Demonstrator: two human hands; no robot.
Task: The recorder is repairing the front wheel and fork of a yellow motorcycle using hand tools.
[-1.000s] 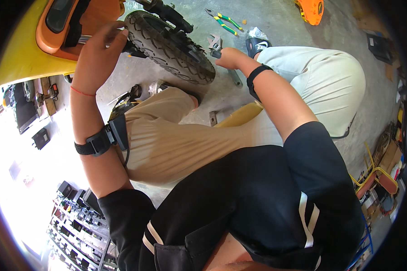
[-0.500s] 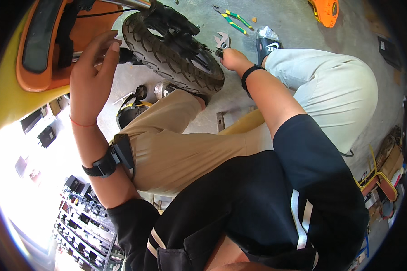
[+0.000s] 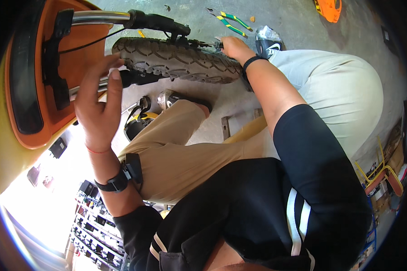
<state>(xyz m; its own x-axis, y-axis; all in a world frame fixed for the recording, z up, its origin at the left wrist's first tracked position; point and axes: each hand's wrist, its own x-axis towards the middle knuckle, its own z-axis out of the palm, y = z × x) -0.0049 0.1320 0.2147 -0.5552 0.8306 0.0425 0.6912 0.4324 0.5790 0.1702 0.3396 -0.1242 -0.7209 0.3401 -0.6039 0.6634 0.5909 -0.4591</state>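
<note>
A black treaded wheel (image 3: pixel 181 61) lies nearly crosswise in front of me, held between the legs of a fork. The fork's upper leg (image 3: pixel 101 17) is a bright metal tube running into a black lower part. My right hand (image 3: pixel 234 48) is closed at the wheel's axle end, round an adjustable wrench (image 3: pixel 218 39) that it mostly hides. Whether the wrench's jaws sit on a nut cannot be seen. My left hand (image 3: pixel 98 101) is open, fingers apart and slightly bent, beside the lower fork leg. An orange body panel (image 3: pixel 25 72) stands behind the fork at the left.
Green-and-yellow pliers (image 3: pixel 234 21) lie on the concrete floor beyond my right hand. Farther right is an orange object (image 3: pixel 328 10). Plastic covers the toe of my right shoe (image 3: pixel 267 43). A black-and-yellow item (image 3: pixel 140 122) lies near my left foot. Racks (image 3: pixel 97 230) stand at lower left.
The wheel and fork have swung from a slant to nearly crosswise. My right hand has risen slightly with the wrench, now mostly hidden. My left hand has shifted a little nearer me.
</note>
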